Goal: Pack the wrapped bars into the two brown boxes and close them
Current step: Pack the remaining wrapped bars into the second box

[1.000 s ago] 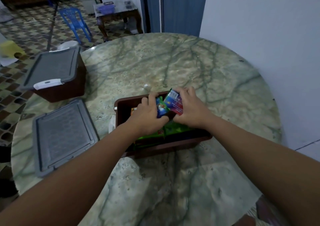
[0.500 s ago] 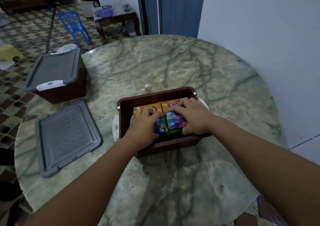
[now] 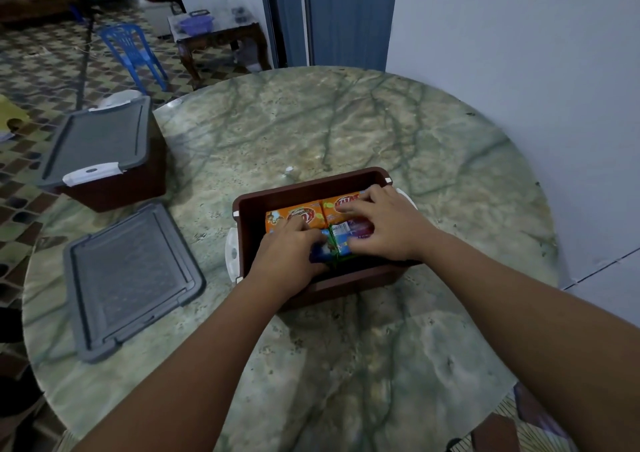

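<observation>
We see a dim, bluish indoor scene with soft, flat light. A pale sheen lies on the far part of the table (image 3: 311,129), and the forearms cast faint shadows on its near part. Wide-angle distortion bends the wall (image 3: 519,70) and stretches the corners. The far left room is blurred and grainy.

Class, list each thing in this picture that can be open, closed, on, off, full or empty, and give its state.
Near brown box: open, lid off, partly filled with wrapped bars.
Far brown box: closed, grey lid on.
Loose grey lid: off, lying flat on the table.
Left hand: pressing on bars.
Right hand: pressing on bars.
</observation>
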The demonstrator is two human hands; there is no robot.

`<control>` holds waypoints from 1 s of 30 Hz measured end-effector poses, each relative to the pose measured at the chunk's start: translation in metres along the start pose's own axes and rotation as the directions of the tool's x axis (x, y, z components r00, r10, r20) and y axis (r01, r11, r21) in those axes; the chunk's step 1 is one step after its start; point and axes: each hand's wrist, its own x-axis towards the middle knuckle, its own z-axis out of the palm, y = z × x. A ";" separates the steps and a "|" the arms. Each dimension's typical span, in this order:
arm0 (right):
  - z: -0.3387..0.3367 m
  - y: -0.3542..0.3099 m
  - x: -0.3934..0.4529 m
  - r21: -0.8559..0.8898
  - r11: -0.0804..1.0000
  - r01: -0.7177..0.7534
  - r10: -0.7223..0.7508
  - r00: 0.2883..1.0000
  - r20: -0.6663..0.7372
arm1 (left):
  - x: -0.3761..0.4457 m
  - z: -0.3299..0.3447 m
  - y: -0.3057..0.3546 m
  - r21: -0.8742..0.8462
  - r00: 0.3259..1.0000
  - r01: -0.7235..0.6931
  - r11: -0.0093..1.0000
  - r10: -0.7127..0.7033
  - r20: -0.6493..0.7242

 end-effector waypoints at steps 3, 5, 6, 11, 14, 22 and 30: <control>0.002 0.006 0.004 0.179 0.980 -0.086 0.132 0.955 -0.265 | -0.009 -0.005 -0.006 -0.025 0.978 0.023 0.999 -0.028 -0.207; 0.000 0.014 0.007 0.226 0.943 -0.244 0.315 0.874 -0.370 | -0.014 -0.009 -0.016 -0.036 0.913 0.105 0.994 -0.110 -0.394; -0.003 0.019 0.010 0.275 0.896 -0.349 0.432 0.828 -0.357 | -0.014 -0.013 -0.021 -0.040 0.878 0.171 0.984 -0.171 -0.446; -0.008 0.034 0.024 0.486 0.628 -0.608 0.619 0.769 0.161 | 0.010 -0.023 -0.044 -0.153 0.764 0.622 0.768 -0.638 -0.098; -0.006 0.032 0.027 0.593 0.580 -0.559 0.587 0.791 0.172 | 0.025 -0.015 -0.047 -0.374 0.705 0.676 0.635 -0.705 0.078; -0.002 0.032 0.028 0.641 0.579 -0.503 0.569 0.813 0.123 | 0.034 -0.007 -0.058 -0.195 0.748 0.634 0.748 -0.658 -0.089; 0.000 0.017 0.018 0.643 0.553 -0.530 0.644 0.761 0.073 | 0.045 -0.012 -0.071 -0.160 0.809 0.569 0.806 -0.584 -0.062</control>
